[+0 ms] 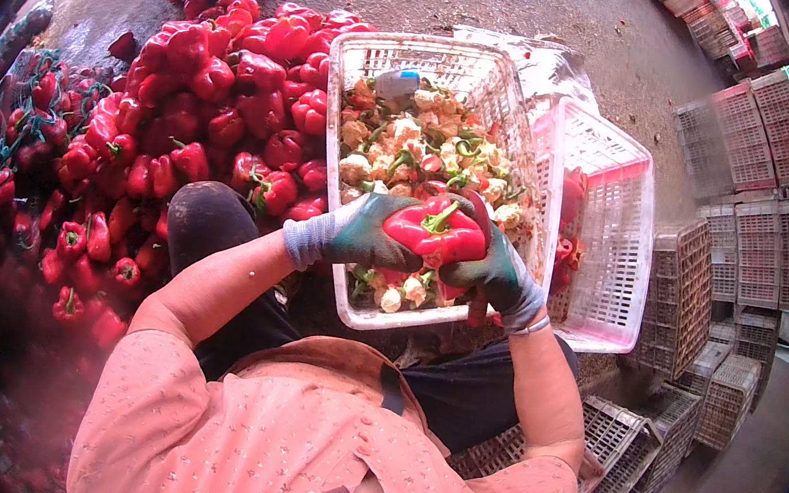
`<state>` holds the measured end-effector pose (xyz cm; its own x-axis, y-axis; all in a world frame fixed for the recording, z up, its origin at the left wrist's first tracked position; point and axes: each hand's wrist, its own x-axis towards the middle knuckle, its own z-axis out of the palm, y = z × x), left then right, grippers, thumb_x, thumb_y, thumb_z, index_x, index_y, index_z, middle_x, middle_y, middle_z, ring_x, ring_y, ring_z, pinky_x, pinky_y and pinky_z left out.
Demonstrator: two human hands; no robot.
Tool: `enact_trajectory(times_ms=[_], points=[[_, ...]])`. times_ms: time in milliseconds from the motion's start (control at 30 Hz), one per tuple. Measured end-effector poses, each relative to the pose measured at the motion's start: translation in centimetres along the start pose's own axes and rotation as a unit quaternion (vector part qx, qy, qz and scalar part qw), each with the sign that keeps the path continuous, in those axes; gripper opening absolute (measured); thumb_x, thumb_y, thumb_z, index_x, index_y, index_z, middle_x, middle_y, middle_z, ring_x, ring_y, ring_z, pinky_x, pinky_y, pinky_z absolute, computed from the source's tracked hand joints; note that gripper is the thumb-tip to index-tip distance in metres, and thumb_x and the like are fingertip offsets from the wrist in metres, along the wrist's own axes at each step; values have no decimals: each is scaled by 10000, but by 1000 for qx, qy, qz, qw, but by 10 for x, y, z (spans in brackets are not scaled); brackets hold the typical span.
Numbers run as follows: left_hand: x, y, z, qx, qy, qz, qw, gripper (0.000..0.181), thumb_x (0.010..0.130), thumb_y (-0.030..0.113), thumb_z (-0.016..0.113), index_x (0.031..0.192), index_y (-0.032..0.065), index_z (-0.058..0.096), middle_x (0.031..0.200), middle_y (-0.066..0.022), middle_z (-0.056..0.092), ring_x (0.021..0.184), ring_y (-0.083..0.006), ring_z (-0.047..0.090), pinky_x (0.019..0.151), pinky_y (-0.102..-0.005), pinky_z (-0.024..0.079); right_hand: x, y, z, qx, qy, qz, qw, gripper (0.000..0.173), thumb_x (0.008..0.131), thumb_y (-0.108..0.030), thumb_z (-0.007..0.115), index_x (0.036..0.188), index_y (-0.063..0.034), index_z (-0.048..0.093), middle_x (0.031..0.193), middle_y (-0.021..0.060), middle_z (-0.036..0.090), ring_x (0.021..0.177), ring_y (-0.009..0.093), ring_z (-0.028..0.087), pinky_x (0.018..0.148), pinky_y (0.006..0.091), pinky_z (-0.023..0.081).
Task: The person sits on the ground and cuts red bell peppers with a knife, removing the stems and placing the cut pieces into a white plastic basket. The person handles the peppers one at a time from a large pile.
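Both hands wear grey-green coated work gloves and hold one red bell pepper between them, its green stem facing up. My left hand grips its left side, and my right hand its right side. Whether the right hand also holds a tool cannot be told. Below them stands a white plastic crate with pepper cores, green stems and red scraps inside. A white bottle-like object with a blue part lies on the cores at the crate's far end.
A large heap of red bell peppers lies to the left, with filled net bags beyond. Right of the core crate, another white crate holds some red peppers. Stacked crates stand further right. Plastic sheeting lies behind.
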<state>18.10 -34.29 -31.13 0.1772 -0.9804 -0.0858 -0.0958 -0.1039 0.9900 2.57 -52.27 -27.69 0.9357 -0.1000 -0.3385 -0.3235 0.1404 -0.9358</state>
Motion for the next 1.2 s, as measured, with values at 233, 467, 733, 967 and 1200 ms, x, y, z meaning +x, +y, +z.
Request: enact_trajectory(times_ms=[233, 467, 733, 967, 1200], points=[[5, -16, -7, -168, -87, -64, 980, 425, 718, 130, 802, 1097, 21, 643, 947, 12, 667, 862, -65, 562, 806, -289, 506, -11, 14, -34, 120, -53, 68, 989, 1000, 650, -85, 736, 1533, -58, 268, 1386, 103, 530, 1198, 198, 544, 979, 312, 467], [3, -24, -2, -546, -110, -82, 827, 685, 725, 166, 762, 1334, -33, 518, 1219, -145, 622, 1113, -249, 609, 998, -392, 478, -23, -7, -33, 18, -22, -6, 1000, 915, 648, -128, 764, 1482, -66, 394, 1322, 107, 594, 1152, 185, 576, 976, 315, 477], [37, 11, 21, -276, -93, 6, 957, 758, 813, 168, 820, 1445, 28, 427, 1264, -34, 599, 1084, -108, 561, 964, -295, 484, -59, -2, -47, -510, 212, -270, 789, 600, 590, -18, 766, 1176, -104, 671, 1110, 148, 688, 1016, 340, 668, 873, 381, 552], [52, 31, 19, 53, 40, 133, 989, 873, 704, 224, 874, 1422, -1, 430, 1233, -109, 618, 1096, -140, 563, 963, -315, 465, -126, 21, -131, -513, 477, -83, 709, 740, 775, -218, 837, 1395, -27, 480, 1273, 166, 629, 1157, 233, 612, 1000, 339, 481], [43, 21, 32, 198, 121, 238, 943, 897, 667, 245, 904, 1395, 3, 439, 1236, -187, 598, 1131, -305, 614, 968, -388, 490, -65, 15, -36, 7, 226, -156, 961, 304, 1008, -232, 529, 1245, -57, 603, 1021, 81, 675, 807, 128, 642, 680, 219, 505]])
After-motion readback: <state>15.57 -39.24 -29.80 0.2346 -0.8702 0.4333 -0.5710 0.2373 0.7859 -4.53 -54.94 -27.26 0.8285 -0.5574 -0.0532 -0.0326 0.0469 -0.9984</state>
